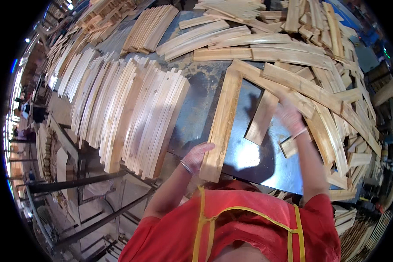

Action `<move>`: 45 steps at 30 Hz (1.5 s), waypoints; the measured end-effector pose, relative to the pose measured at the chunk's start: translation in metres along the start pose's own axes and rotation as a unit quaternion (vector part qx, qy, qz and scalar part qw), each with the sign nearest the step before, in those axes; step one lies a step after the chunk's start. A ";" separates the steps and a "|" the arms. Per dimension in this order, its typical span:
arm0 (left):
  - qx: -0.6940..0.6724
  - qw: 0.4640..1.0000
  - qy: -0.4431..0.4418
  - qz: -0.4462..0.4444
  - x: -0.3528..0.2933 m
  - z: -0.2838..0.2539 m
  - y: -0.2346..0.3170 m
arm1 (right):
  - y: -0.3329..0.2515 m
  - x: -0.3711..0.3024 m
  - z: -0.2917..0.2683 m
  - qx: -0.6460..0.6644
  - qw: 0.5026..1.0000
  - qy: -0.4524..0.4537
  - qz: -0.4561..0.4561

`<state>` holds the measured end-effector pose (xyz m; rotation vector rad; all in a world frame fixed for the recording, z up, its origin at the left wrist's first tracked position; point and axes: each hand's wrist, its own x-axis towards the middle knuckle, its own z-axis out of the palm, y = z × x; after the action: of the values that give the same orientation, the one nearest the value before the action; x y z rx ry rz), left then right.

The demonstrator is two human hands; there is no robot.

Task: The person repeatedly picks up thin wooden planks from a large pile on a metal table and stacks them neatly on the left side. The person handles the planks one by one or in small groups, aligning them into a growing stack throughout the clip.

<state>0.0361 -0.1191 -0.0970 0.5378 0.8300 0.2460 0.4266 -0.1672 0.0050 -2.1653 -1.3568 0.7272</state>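
Note:
My left hand [197, 158] is closed on the left edge of a wooden board [225, 118], its thumb lying over the face near the close end. That board slants away from me across the metal tabletop [196, 100]. Its far end meets another board [253, 77] running off to the right. My right hand [289, 117] is smeared by motion over the loose boards at the right, so its fingers cannot be read. Just left of it lies a shorter board [263, 120] with one end under or against the others.
Left on the table, long rows of slats [148, 118] stand side by side. A smaller bundle [150, 28] lies behind them. Curved boards [266, 54] cross the back. A jumbled heap [336, 96] fills the right. A dark metal frame [100, 227] stands at lower left.

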 end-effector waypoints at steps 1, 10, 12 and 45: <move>-0.046 0.998 -0.010 -0.031 -0.002 0.000 0.005 | 0.019 0.018 -0.028 -0.115 0.989 0.086 -0.019; -0.048 0.998 -0.023 0.033 -0.028 0.027 0.028 | 0.102 0.098 -0.134 -0.414 0.901 -0.072 0.106; -0.036 0.997 0.014 0.067 -0.031 0.022 0.032 | 0.073 0.086 -0.129 -0.391 0.907 -0.122 0.097; 0.164 0.957 0.019 0.238 -0.076 0.059 0.051 | -0.069 -0.102 0.192 0.529 0.774 -0.346 -0.049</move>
<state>0.0303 -0.1285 0.0110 1.0501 0.7721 0.5672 0.2173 -0.2112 -0.0752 -0.9149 -0.9042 1.8066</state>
